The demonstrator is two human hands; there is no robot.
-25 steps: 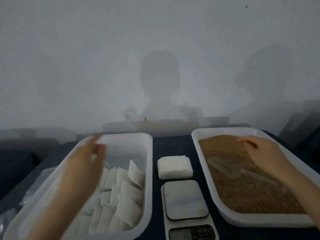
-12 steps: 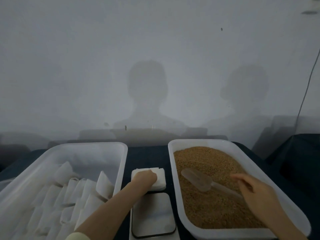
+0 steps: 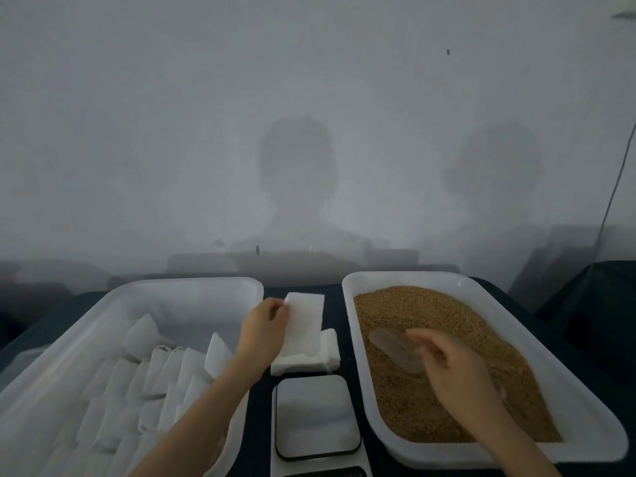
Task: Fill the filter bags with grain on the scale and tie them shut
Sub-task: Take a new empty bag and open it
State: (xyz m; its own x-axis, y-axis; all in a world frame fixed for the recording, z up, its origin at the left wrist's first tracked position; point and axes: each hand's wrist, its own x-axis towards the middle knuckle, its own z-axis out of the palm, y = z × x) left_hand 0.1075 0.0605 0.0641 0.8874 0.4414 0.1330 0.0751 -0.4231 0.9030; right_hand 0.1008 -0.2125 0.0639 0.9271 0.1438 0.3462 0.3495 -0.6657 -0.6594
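The left hand [image 3: 263, 330] is pinching a flat white filter bag [image 3: 304, 321] by its edge between thumb and fingertips, holding it raised just beyond a soft stack of empty bags [image 3: 309, 361]. Nearer than the stack, a square-plated scale [image 3: 315, 414] is sitting on the dark tabletop [image 3: 537, 325]. The right hand [image 3: 457, 370] is hovering with fingers loosely spread over the clear plastic scoop [image 3: 392, 349], which is lying on granular brown grain [image 3: 430, 311] in a white rounded tray [image 3: 351, 339]. Left of the left hand, puffy filled bags [image 3: 161, 373] are lying in a translucent tray [image 3: 192, 290].
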